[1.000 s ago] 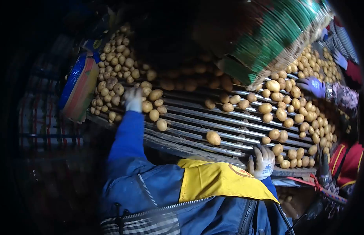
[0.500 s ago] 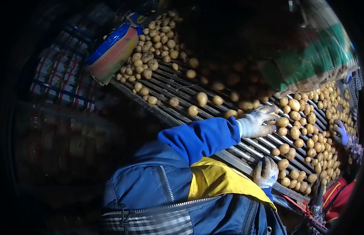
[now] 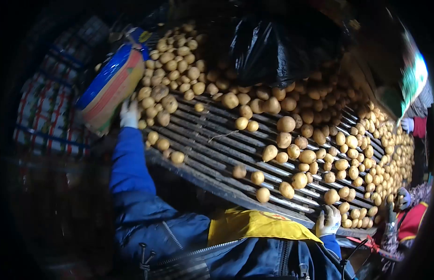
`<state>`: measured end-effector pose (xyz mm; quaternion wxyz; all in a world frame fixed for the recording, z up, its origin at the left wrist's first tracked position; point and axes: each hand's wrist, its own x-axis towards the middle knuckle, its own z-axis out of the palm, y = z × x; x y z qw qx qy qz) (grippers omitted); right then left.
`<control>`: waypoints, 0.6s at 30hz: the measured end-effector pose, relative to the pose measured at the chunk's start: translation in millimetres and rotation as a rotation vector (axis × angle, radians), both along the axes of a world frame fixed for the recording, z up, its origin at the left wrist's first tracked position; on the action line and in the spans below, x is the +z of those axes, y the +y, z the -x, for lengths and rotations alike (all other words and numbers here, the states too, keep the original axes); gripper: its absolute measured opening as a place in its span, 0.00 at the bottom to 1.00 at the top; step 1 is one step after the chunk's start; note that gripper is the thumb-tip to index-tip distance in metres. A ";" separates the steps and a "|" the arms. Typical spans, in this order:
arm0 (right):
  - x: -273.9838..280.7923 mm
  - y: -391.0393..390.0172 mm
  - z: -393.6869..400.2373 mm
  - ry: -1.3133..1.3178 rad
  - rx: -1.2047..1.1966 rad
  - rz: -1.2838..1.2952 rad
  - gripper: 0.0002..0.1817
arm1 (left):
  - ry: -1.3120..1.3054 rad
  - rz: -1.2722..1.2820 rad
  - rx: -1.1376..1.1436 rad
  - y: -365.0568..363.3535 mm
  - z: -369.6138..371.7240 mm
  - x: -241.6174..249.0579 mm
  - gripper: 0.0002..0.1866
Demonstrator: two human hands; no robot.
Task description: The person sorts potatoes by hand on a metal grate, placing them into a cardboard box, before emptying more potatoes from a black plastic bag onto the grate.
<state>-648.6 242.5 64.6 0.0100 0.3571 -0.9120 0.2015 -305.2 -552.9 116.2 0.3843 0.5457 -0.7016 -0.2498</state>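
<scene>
My left hand [image 3: 129, 114], in a pale work glove, reaches far to the left between a blue, red and tan sack [image 3: 115, 84] and the potatoes [image 3: 169, 103] heaped beside it. Its fingers look stretched out, slightly blurred, with nothing visible in them. On the near edge of the roller conveyor [image 3: 205, 135] rests my right hand [image 3: 328, 221], also gloved, fingers apart and lightly bent. A few potatoes [image 3: 331, 196] lie close to its fingertips, and it holds none. Loose potatoes of mixed sizes cover much of the rollers, densest at the back and right.
A black plastic sheet [image 3: 268, 49] hangs over the far side of the conveyor. At the upper right is a green and white sack [image 3: 412, 77]. Co-workers' gloved hands [image 3: 403, 198] show at the right edge. Stacked patterned packages [image 3: 46, 109] stand at the left.
My left hand has swung from the middle of the rollers to the sack at far left. My right hand stays at the edge. More potatoes now cover the middle; the green sack has lifted rightward.
</scene>
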 end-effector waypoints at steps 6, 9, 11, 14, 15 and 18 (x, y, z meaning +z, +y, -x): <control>13.9 -9.7 -5.1 -0.043 -0.066 -0.142 0.19 | -0.429 -0.057 0.089 -90.3 23.2 -45.9 0.40; 19.7 -15.2 -3.5 -0.056 -0.054 -0.137 0.20 | -0.412 -0.189 0.077 -92.7 42.7 -33.1 0.39; 23.6 -20.2 -3.6 -0.058 -0.053 -0.125 0.20 | -0.286 -0.280 -0.017 -65.3 63.4 -24.2 0.37; 19.0 -15.9 -2.7 -0.056 -0.047 -0.151 0.19 | 0.053 -0.490 -0.035 -77.2 59.0 -67.5 0.34; 20.7 -16.6 -2.4 -0.054 -0.041 -0.158 0.20 | 0.320 -0.644 -0.223 -22.7 90.4 -45.3 0.33; 20.8 -16.2 -2.0 -0.045 -0.021 -0.105 0.18 | 0.365 -0.487 -0.368 92.3 173.6 -47.0 0.31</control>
